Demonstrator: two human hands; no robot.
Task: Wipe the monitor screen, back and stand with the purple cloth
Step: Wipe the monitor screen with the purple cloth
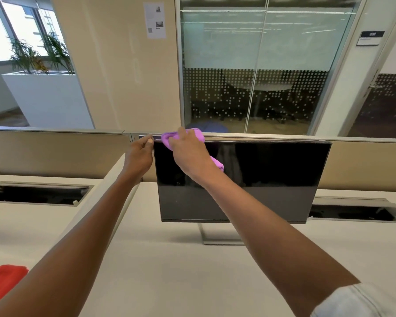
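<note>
Head view: my right hand point(188, 154) is bunched around the purple cloth point(198, 135), fingers curled into it, pressing it on the top edge of the monitor point(261, 179) near its upper left corner. One tail of the cloth hangs out below my wrist against the dark screen. My left hand point(140, 154) pinches that upper left corner of the monitor, thumb and fingertips closed on the bezel edge. Screen is off, black, tilted a bit toward me. Its silver stand point(215, 236) sits on the desk point(169, 271) toward the back edge, under the panel's lower middle. Beige divider point(55, 152) runs along the back edge of the desk, right behind the monitor. Open cable trays point(39, 194) are cut into the desk on either side. Something red point(2, 280) lies at the near left edge. Glass wall point(261, 65) and white planter point(46, 97) are beyond the divider.
</note>
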